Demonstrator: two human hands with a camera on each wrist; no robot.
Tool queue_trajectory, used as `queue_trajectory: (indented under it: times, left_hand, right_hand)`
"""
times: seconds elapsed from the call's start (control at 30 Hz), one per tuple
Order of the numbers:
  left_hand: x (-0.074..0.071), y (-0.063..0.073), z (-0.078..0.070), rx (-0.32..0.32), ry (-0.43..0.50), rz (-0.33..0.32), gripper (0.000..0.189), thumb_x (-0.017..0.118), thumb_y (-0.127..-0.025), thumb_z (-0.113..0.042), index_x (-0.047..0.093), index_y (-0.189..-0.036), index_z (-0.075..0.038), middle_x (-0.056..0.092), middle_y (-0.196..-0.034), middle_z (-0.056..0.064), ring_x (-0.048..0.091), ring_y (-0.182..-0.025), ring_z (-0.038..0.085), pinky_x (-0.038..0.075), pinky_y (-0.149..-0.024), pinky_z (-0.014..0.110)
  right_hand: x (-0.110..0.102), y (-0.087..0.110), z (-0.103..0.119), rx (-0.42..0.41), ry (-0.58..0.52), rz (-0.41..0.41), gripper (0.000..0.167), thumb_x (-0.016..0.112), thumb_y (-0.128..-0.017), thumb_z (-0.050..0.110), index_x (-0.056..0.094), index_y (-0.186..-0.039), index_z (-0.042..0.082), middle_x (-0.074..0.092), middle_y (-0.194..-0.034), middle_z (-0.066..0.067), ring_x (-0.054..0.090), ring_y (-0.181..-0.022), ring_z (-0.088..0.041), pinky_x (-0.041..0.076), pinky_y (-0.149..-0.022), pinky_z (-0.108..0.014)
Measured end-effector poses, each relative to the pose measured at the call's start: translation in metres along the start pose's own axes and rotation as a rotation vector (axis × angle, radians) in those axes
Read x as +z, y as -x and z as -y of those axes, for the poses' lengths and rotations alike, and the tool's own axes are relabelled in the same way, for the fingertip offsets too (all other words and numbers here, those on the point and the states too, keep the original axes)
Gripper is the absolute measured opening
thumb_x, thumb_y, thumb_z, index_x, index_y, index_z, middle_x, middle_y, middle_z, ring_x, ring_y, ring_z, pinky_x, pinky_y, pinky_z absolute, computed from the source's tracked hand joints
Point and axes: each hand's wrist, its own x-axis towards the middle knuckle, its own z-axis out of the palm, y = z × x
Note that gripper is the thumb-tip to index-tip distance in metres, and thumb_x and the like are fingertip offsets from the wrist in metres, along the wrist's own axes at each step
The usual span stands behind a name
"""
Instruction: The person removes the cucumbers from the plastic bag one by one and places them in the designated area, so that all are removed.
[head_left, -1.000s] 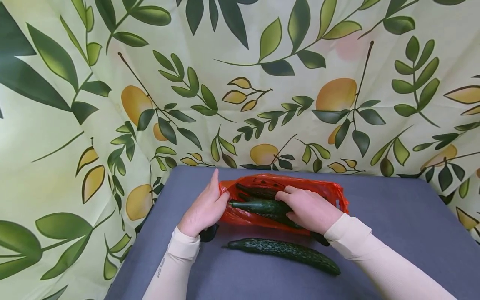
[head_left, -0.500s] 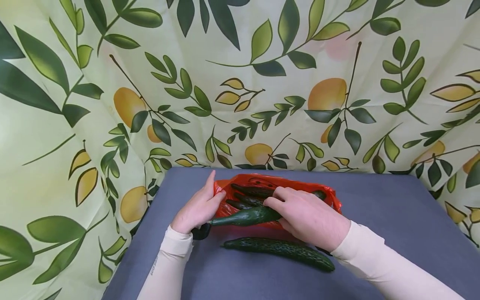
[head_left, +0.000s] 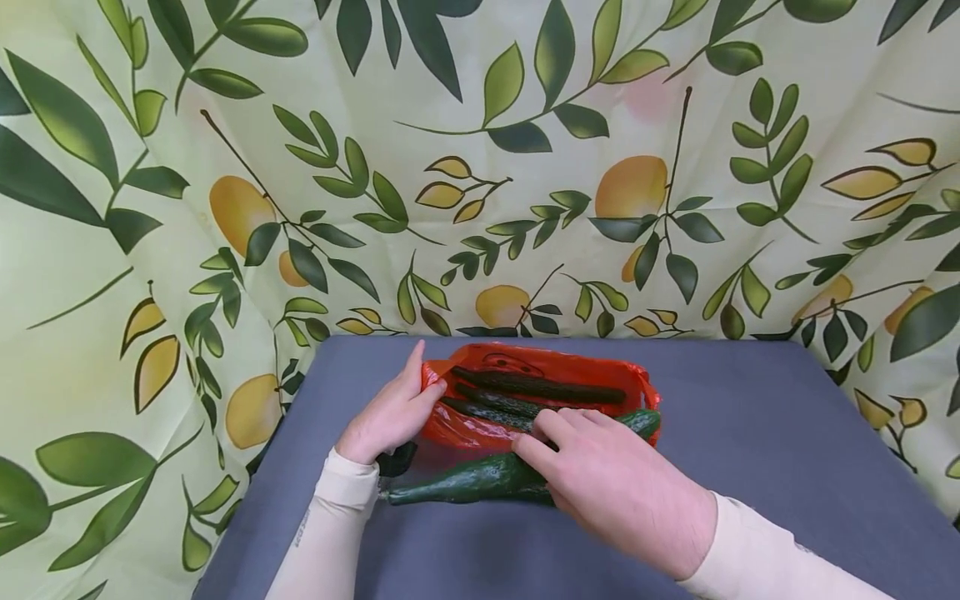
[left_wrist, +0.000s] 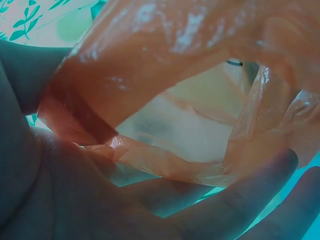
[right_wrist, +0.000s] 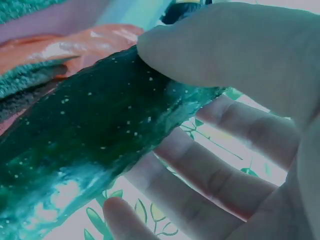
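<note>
My right hand (head_left: 615, 487) grips a thick, smooth green cucumber (head_left: 472, 481) around its middle, in front of a red plastic bag (head_left: 468, 431). In the right wrist view the thumb lies on one side of the speckled cucumber (right_wrist: 95, 125), with the fingers behind it. The cucumber's thin stem end points left, near my left wrist. My left hand (head_left: 390, 414) holds the left edge of the bag's mouth between thumb and palm. Thin orange-red film (left_wrist: 135, 55) crosses the palm in the left wrist view. Several darker cucumbers (head_left: 540, 386) lie inside the bag.
Another cucumber (head_left: 534, 495) lies on the grey-blue table (head_left: 750, 450), mostly hidden under the held one and my right hand. A leaf-and-fruit patterned cloth (head_left: 450, 275) hangs behind the table and along its left side.
My right hand has lifted the smooth cucumber out of the bag and brought it forward over the one on the table. The left hand keeps its hold on the bag's edge.
</note>
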Motion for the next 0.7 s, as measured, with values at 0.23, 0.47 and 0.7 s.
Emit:
queue_trajectory:
  times: [0.23, 0.47, 0.7]
  left_hand:
    - [0.001, -0.001, -0.003, 0.009, -0.020, 0.011, 0.086, 0.049, -0.112, -0.039, -0.001, -0.174, -0.007, 0.018, -0.181, 0.018, 0.026, -0.166, 0.040, 0.026, -0.133, 0.060]
    - [0.001, -0.001, -0.002, -0.004, -0.024, 0.019, 0.088, 0.049, -0.112, -0.042, -0.001, -0.175, -0.008, 0.018, -0.181, 0.018, 0.026, -0.166, 0.039, 0.026, -0.133, 0.061]
    - [0.003, -0.003, -0.003, 0.003, -0.029, 0.023, 0.088, 0.050, -0.111, -0.042, 0.000, -0.175, -0.008, 0.018, -0.181, 0.017, 0.026, -0.166, 0.039, 0.026, -0.133, 0.060]
  right_hand:
    - [0.015, 0.027, 0.015, 0.086, -0.050, 0.093, 0.044, 0.096, -0.078, 0.020, 0.066, -0.110, 0.025, 0.062, -0.096, 0.008, 0.063, -0.087, -0.014, 0.060, -0.083, -0.035]
    - [0.056, 0.042, 0.020, 0.164, -0.078, 0.151, 0.032, 0.093, -0.082, 0.020, 0.071, -0.105, 0.024, 0.060, -0.089, 0.007, 0.057, -0.078, -0.011, 0.057, -0.074, -0.034]
    - [0.098, 0.054, 0.027, 0.280, -0.134, 0.205, 0.021, 0.085, -0.086, 0.012, 0.070, -0.098, 0.022, 0.059, -0.084, 0.005, 0.058, -0.073, -0.015, 0.050, -0.063, -0.036]
